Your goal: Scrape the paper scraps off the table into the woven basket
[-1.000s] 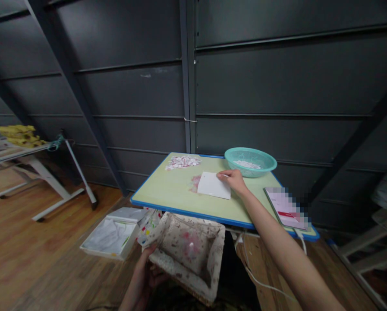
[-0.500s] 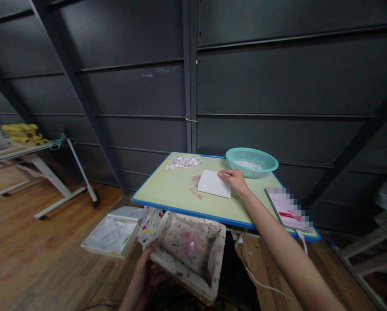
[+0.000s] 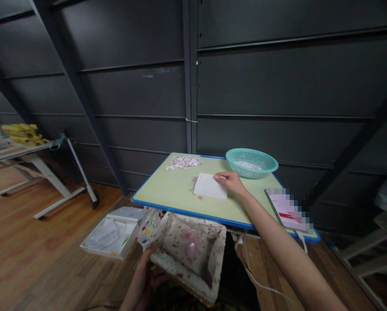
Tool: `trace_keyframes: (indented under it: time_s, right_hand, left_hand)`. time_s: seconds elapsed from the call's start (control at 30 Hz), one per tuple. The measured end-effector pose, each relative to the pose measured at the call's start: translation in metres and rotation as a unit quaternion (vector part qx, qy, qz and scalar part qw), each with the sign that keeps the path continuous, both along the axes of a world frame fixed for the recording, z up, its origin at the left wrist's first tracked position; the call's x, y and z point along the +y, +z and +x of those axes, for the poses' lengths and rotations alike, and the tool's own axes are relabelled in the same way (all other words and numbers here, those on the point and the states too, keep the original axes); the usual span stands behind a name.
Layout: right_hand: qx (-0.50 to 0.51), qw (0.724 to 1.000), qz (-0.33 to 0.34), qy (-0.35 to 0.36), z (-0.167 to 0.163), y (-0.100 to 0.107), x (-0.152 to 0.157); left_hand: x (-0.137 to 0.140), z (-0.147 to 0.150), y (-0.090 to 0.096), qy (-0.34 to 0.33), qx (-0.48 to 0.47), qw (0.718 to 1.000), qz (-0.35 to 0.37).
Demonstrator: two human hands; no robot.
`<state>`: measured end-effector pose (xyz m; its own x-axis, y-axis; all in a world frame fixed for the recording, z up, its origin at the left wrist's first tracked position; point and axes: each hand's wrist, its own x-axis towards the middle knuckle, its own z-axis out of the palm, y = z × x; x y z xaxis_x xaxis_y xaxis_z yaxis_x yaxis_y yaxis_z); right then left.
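Note:
My right hand grips a flat white scraper by its right side, low over the table top beside a pinkish stain. My left hand is closed on the left side of a cloth-lined basket, tilted below the table's front edge. Its pale lining is speckled brown and has a pink stain in the middle. On the table's far left part lies a pile of small white and reddish pieces.
A turquoise plastic basin with white pieces inside stands at the back right. A tablet-like device with a white cable lies on the right. An open white box sits on the floor at left. Dark panels rise behind.
My right hand has shifted the scraper slightly left, and the scraper's angle has changed so its glossy highlights are gone. My left hand and the basket have hardly moved.

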<state>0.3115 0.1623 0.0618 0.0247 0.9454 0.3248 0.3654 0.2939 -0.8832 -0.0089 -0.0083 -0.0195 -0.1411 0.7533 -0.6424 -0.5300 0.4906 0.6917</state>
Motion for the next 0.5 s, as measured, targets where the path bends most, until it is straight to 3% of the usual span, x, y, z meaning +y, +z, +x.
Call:
trace_keyframes:
  time_s: [0.2,0.5]
  right_hand:
    - [0.002,0.999,0.033,-0.026,-0.0046,0.0004,0.0014]
    - [0.01,0.998,0.013,-0.064,0.0043,-0.0069,0.0094]
  left_hand:
    - [-0.0008,0.0034,0.0037,-0.008,0.026,1.0,0.002]
    - [-0.0001,-0.0006,-0.0022,-0.017,0.022,1.0,0.005]
